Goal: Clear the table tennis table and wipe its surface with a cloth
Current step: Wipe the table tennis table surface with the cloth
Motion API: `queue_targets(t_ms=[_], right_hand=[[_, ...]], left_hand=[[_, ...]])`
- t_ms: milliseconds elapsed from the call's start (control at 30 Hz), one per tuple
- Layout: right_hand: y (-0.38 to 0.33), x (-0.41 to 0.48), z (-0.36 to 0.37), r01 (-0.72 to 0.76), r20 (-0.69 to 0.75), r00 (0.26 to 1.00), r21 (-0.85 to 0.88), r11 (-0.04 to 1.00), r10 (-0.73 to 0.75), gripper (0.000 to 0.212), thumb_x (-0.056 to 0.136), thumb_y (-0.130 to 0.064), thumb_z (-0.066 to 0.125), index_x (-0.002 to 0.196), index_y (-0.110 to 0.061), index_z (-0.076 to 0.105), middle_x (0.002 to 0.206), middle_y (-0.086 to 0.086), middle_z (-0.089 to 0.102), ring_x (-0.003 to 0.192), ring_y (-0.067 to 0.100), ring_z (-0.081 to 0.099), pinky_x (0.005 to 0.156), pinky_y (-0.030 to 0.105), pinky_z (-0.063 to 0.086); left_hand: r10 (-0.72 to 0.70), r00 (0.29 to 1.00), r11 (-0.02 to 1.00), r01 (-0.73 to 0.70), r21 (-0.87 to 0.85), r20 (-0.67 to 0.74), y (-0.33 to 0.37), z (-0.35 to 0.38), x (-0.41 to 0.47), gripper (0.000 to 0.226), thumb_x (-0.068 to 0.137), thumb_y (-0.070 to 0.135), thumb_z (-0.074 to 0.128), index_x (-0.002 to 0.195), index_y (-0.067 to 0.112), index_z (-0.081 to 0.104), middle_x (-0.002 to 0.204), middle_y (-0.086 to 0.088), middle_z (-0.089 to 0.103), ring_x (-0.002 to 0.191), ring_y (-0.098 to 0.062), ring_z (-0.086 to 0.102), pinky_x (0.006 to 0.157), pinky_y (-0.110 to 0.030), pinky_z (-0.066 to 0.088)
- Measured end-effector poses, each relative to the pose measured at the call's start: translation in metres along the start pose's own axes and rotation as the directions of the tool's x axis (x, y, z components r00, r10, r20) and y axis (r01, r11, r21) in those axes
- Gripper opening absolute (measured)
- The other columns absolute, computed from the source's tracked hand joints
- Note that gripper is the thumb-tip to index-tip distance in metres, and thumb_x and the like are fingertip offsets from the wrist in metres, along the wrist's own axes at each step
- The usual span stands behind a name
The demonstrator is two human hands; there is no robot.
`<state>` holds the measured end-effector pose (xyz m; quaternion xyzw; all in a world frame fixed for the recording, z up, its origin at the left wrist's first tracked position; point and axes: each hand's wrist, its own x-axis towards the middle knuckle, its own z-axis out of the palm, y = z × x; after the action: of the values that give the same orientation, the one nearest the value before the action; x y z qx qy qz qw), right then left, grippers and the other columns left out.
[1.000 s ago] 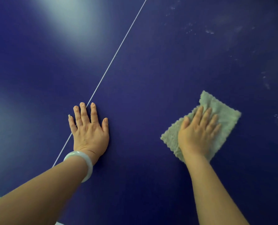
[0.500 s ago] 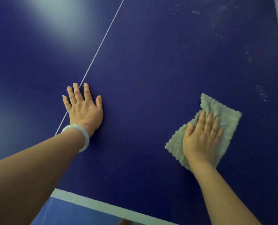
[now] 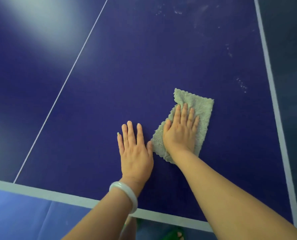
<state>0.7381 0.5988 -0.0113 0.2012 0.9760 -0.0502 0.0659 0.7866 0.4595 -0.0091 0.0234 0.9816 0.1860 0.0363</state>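
1. On one blue table tennis table (image 3: 144, 58), one white centre line (image 3: 75, 66) runs at left.
2. One left hand (image 3: 135, 153), wearing one pale bangle (image 3: 125, 194), lies flat, fingers straight and slightly spread.
3. One right hand (image 3: 180, 132) presses one grey-green cloth (image 3: 201, 108) to the table just beside it, fingers straight, close together.

Both hands are laid flat on the table (image 3: 144, 58), close to its near edge (image 3: 57, 195). The cloth (image 3: 200, 108) is pinned under the right hand (image 3: 180, 132). The left hand (image 3: 135, 153) is set just left of it, and the centre line (image 3: 73, 66) lies further left.
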Motion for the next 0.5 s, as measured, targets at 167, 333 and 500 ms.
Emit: queue_targets(t_ms=[167, 333, 500], right_hand=[[0.031, -0.041, 0.000, 0.231, -0.011, 0.973, 0.062, 0.971, -0.231, 0.066, 0.099, -0.041, 0.007, 0.159, -0.013, 0.004, 0.166, 0.008, -0.005, 0.153, 0.026, -0.009, 0.124, 0.051, 0.005], [0.141, -0.105, -0.004, 0.541, 0.078, 0.839, -0.012, 0.841, -0.538, 0.063, 0.103, -0.041, 0.024, 0.159, -0.017, 0.011, 0.167, 0.003, 0.001, 0.154, 0.023, -0.005, 0.124, 0.050, 0.010], [0.191, -0.017, -0.012, 0.103, 0.004, 0.995, -0.020, 0.994, -0.103, 0.062, 0.102, -0.040, 0.013, 0.159, -0.016, 0.003, 0.166, 0.004, -0.006, 0.153, 0.024, -0.009, 0.124, 0.049, 0.003]], left_hand=[[-0.084, 0.996, 0.993, 0.083, 0.085, 0.016, 0.011, 0.006, -0.002, 0.070, 0.096, 0.049, 0.003, 0.158, 0.015, 0.007, 0.166, -0.008, -0.005, 0.152, -0.021, -0.012, 0.123, -0.044, -0.007], [-0.125, 0.992, 0.981, 0.118, 0.156, 0.033, 0.016, 0.008, -0.002, 0.074, 0.099, 0.058, 0.015, 0.158, 0.015, 0.005, 0.166, -0.009, -0.006, 0.152, -0.022, -0.014, 0.122, -0.044, -0.010], [-0.137, 0.990, 0.970, 0.131, 0.207, 0.014, 0.019, 0.008, -0.002, 0.077, 0.098, 0.061, 0.022, 0.158, 0.015, 0.007, 0.166, -0.010, -0.004, 0.152, -0.023, -0.012, 0.122, -0.044, -0.010]])
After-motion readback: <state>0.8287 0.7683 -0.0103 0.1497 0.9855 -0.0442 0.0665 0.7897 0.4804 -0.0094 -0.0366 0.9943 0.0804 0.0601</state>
